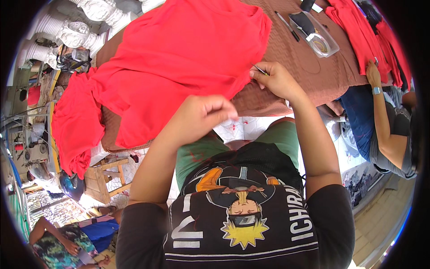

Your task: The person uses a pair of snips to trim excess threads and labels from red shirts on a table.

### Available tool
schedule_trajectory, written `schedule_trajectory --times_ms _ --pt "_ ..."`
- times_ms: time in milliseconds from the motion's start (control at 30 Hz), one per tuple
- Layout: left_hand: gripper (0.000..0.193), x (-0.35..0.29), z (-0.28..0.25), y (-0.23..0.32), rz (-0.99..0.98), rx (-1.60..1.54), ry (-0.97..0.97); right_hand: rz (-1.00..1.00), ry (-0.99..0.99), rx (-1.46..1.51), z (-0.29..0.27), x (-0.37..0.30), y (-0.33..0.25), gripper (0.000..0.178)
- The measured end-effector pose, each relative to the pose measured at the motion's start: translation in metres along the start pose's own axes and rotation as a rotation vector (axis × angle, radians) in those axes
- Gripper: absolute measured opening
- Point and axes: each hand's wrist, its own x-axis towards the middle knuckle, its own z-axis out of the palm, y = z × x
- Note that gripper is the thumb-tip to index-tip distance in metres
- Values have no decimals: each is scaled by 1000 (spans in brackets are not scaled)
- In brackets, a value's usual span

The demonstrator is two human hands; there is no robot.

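A big bright-red knit garment (179,58), soft cotton-like cloth w/ loose folds, lies spread over a table covered in brown quilted fabric (309,62), centre-top of view. Its lower hem sits at the near table edge, right in front of the person.

Right hand (275,80) is pinched narrow at the garment's right edge, thumb and forefinger closed on a thin dark metal tool (260,69), prob. a small snipper or pick; tip touches the red cloth. Left hand (207,112) is curled into a closed grip on the hem, bunching the cloth near the table edge.

Step in hand, as a judgement: fine trimming or thread-picking along the edge, left hand holding the cloth taut. Next move likely calls for a steady tool tip and even tension, so the knit isn't nicked.

More red cloth (74,125) hangs limp off the table's left side, above a plain wooden stool (105,179). Further back on the table: a clear plastic tray (316,36), rectangular, hard and glossy, w/ a slim dark pen-like stick (286,26) beside it. At far right, another person's hand (372,71), w/ a wristwatch, rests on a separate pile of red garments (358,36). White carved balusters (76,31) stand at upper left.
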Motion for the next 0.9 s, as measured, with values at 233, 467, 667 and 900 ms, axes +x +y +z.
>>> schedule_trajectory --times_ms 233,467,667,900 --pt "15 -22 -8 24 65 357 -200 -76 239 111 -5 -18 8 18" --pt "29 39 21 -19 406 663 413 -77 97 -114 -6 -38 2 35" --pt "21 75 30 -45 166 218 522 -80 202 -143 17 -26 -7 33" --pt "8 67 13 -45 122 -66 584 -67 259 13 19 -17 -3 22"
